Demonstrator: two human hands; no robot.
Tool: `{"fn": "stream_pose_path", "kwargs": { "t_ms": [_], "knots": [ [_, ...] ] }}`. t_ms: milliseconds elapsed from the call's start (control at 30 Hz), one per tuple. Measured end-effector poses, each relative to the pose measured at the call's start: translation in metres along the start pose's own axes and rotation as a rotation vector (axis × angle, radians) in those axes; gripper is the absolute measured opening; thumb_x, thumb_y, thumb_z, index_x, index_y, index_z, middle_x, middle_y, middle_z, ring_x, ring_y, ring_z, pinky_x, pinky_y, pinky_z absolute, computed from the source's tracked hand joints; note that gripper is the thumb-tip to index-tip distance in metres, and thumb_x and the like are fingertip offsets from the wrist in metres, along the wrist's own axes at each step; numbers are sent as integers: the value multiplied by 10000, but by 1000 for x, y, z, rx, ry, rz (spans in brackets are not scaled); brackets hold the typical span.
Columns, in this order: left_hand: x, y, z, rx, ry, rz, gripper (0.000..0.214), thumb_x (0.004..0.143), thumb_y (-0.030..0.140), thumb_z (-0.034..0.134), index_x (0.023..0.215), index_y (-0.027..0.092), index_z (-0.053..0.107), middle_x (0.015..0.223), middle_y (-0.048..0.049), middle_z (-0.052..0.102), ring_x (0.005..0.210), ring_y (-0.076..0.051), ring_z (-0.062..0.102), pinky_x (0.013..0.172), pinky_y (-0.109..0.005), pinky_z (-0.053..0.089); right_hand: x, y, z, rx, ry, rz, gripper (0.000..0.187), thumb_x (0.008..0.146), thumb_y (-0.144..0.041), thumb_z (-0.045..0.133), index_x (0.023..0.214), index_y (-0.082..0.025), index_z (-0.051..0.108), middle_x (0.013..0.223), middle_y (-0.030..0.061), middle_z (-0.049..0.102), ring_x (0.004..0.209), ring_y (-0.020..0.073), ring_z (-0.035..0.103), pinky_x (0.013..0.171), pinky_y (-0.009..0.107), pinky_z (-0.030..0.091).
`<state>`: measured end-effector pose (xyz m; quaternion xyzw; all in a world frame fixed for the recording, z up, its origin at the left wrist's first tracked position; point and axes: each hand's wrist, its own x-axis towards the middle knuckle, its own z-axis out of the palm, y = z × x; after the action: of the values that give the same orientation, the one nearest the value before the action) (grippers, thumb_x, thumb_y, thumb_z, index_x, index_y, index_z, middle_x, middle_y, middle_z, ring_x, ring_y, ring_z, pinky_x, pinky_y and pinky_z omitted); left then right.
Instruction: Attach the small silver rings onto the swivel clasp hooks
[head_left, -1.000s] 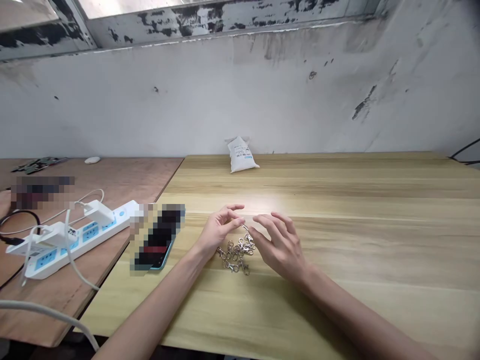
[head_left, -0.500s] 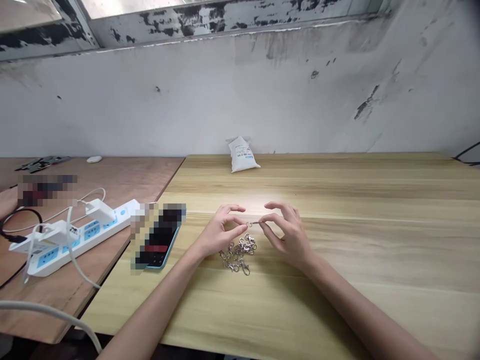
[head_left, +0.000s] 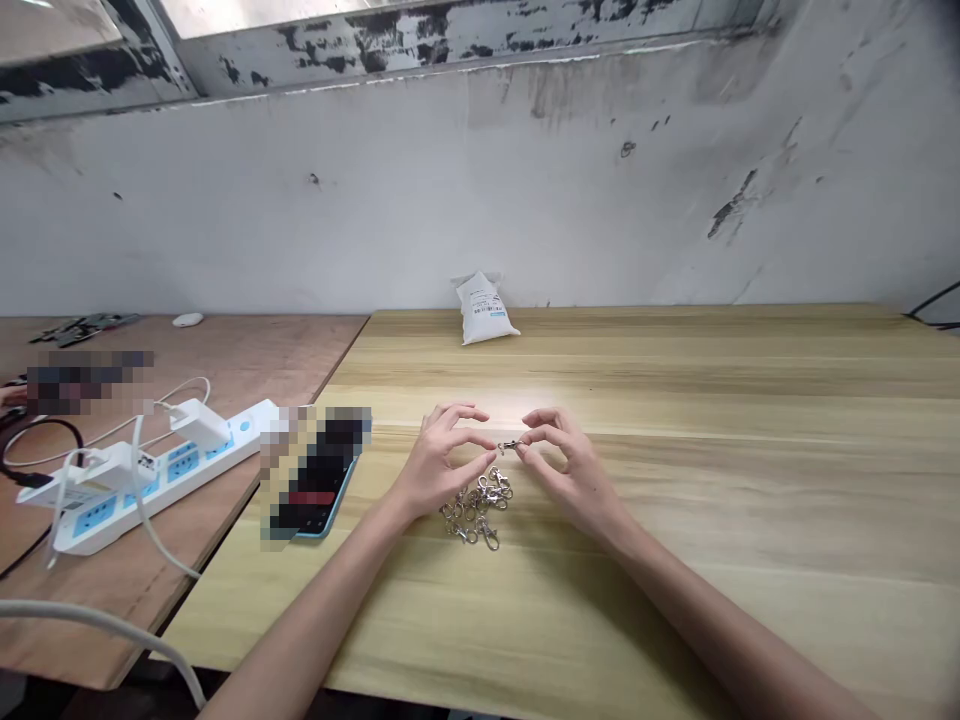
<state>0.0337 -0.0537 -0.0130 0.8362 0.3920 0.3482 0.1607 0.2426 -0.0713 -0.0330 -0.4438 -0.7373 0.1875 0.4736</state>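
A small silver clasp [head_left: 508, 445] is held in the air between both hands, just above the light wooden table [head_left: 675, 480]. My left hand [head_left: 442, 462] pinches its left end with thumb and forefinger. My right hand [head_left: 566, 465] pinches its right end, the other fingers curled. Directly below and toward me lies a small heap of several more metal clasps [head_left: 476, 505] on the table.
A phone [head_left: 319, 478] lies at the table's left edge. On the darker table to the left sits a white power strip [head_left: 142, 470] with chargers and cables. A small white bag [head_left: 484, 308] stands by the far wall.
My right hand rose from over the heap and took hold of the clasp's right end. Both hands then drew a little closer together around it.
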Motion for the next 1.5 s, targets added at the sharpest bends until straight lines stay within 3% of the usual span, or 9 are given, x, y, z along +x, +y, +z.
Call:
{"fn": "stream_pose_path", "kwargs": {
  "t_ms": [133,300,633,867,1067,1233,1500],
  "knots": [
    [0,2,2,18,0,-24,58,851,248,662,852,258,719,1162,-31,643,1235,-248,488,1052,-438,357,0,-2,1,35,13,32,128,910,-301,585,822,-226,640,1034,82,593,1036,247,593,869,413,511],
    [-1,4,6,44,18,-26,22,827,271,698,829,251,708,1152,-23,649,1234,-250,491,1061,-435,328,-1,-7,3,97,12,95,130,911,-319,586,839,-227,642,1040,92,583,1041,247,588,675,321,550],
    [0,4,4,46,77,-44,50,854,237,661,826,243,701,1152,-29,644,1223,-247,499,1058,-438,340,-2,-7,3,115,7,107,147,908,-333,588,827,-227,647,1036,84,582,1053,251,572,905,434,481],
    [0,3,3,75,140,-28,43,846,226,675,821,243,706,1142,-28,644,1208,-237,514,1036,-449,386,-1,-8,1,148,-18,177,154,895,-341,587,812,-226,647,1046,78,572,1067,245,552,886,394,471],
    [-1,3,7,404,162,197,93,836,226,674,751,247,705,1187,-22,654,1271,-263,495,1144,-558,248,0,-12,1,153,-29,231,190,877,-356,590,754,-225,653,1044,85,569,1071,257,544,711,324,499],
    [-2,7,14,630,163,364,190,855,147,605,675,198,636,1264,-25,640,1320,-237,473,1212,-538,154,-1,-14,5,170,-17,258,207,858,-360,596,714,-222,648,1021,90,579,1055,261,549,595,283,477],
    [-5,10,17,750,102,441,184,879,123,559,717,181,622,1349,-43,596,1371,-223,423,1244,-524,43,-2,-14,11,200,14,315,217,840,-371,599,701,-209,639,997,86,593,999,249,571,553,274,449]
  ]
}}
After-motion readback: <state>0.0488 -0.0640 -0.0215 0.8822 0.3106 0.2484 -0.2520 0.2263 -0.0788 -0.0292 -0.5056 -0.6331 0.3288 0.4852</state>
